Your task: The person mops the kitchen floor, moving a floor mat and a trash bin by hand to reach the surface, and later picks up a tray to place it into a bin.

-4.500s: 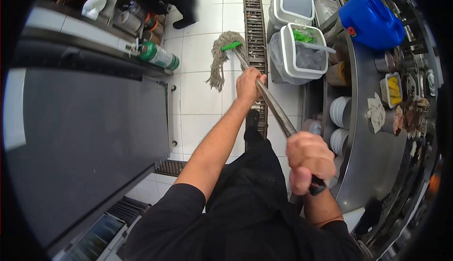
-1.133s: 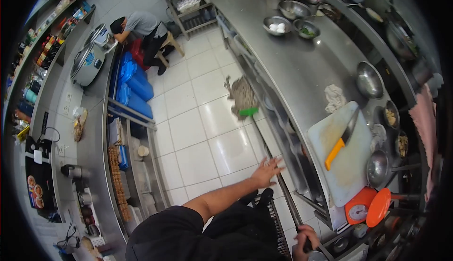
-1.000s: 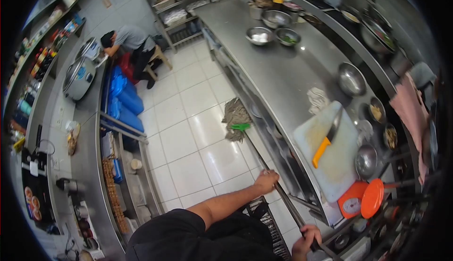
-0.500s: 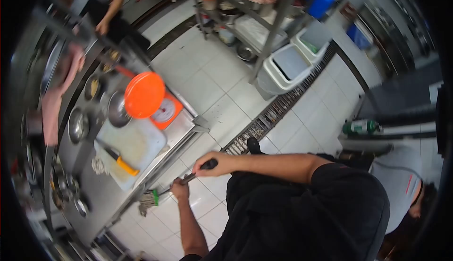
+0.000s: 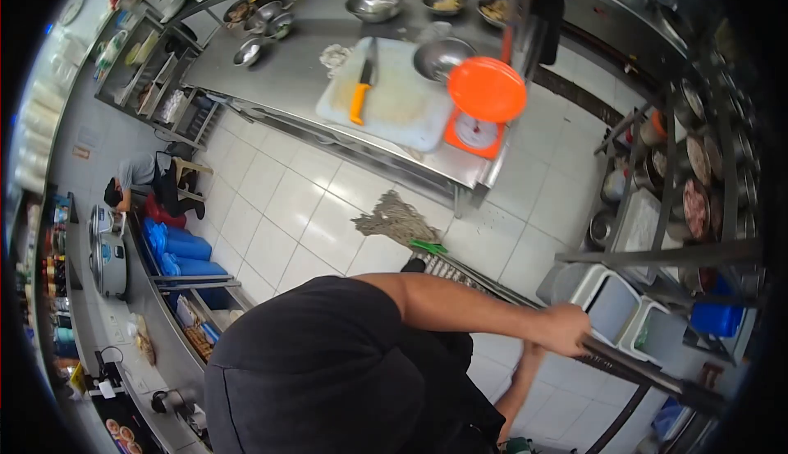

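Observation:
A string mop (image 5: 394,217) with grey strands lies spread on the tiled floor, its green clamp (image 5: 428,247) at the near side. My left hand (image 5: 566,329) is closed around the dark mop handle (image 5: 628,362), on the right. Just below the left forearm is my right hand (image 5: 531,357), at the same handle; its fingers are largely hidden. The left forearm also covers part of the handle.
Across the top stands a steel table (image 5: 279,68) with a cutting board (image 5: 402,109), an orange-handled knife (image 5: 361,93), a scale (image 5: 476,135) and metal bowls. Bins (image 5: 611,310) and shelving (image 5: 714,253) are at right, beside a floor drain (image 5: 460,273). A person (image 5: 148,175) sits at left.
My view has swung round, so the table moved from left to top. The mop strands are now spread flat beside the drain, and my hands appear farther right, still on the handle.

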A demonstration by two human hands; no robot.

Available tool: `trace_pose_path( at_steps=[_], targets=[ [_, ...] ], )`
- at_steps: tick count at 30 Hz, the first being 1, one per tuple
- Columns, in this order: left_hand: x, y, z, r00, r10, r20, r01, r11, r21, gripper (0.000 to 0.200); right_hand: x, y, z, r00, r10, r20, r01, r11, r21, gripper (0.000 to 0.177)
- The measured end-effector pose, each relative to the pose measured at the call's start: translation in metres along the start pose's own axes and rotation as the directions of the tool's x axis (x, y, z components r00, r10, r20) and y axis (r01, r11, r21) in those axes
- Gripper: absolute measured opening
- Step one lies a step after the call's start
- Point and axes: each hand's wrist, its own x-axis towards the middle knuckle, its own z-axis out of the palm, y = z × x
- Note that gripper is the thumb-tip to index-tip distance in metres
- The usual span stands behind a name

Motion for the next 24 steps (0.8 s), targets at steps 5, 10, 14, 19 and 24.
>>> trace_pose_path(
  at_steps=[5, 10, 14, 19, 24],
  targets=[
    [-0.014, 0.094, 0.077, 0.958, 0.196, 0.211, -0.137, 0.954, -0.266, 0.024, -0.033, -0.006, 0.083, 0.989, -0.130, -0.073, 0.136, 0.987, 0.086, 0.048],
    [0.047, 0.204, 0.173, 0.840, 0.408, 0.359, -0.189, 0.839, -0.511, 0.050, -0.058, 0.076, -0.060, 0.859, 0.253, -0.446, -0.061, 0.913, 0.403, 0.037],
    [0.062, 0.210, 0.197, 0.694, 0.601, 0.397, -0.425, 0.787, -0.448, 0.076, -0.088, -0.012, -0.191, 0.592, 0.313, -0.743, -0.006, 0.923, 0.384, 0.034],
    [0.112, 0.069, 0.184, 0.712, 0.109, 0.694, -0.134, 0.991, -0.018, 0.064, -0.096, -0.053, -0.356, 0.260, 0.225, -0.939, 0.412, 0.854, 0.319, 0.041],
    [0.138, -0.059, 0.117, 0.705, -0.466, 0.534, 0.322, 0.882, 0.344, 0.060, -0.110, -0.055, -0.479, 0.111, 0.159, -0.981, 0.431, 0.881, 0.192, 0.043]
  ],
)
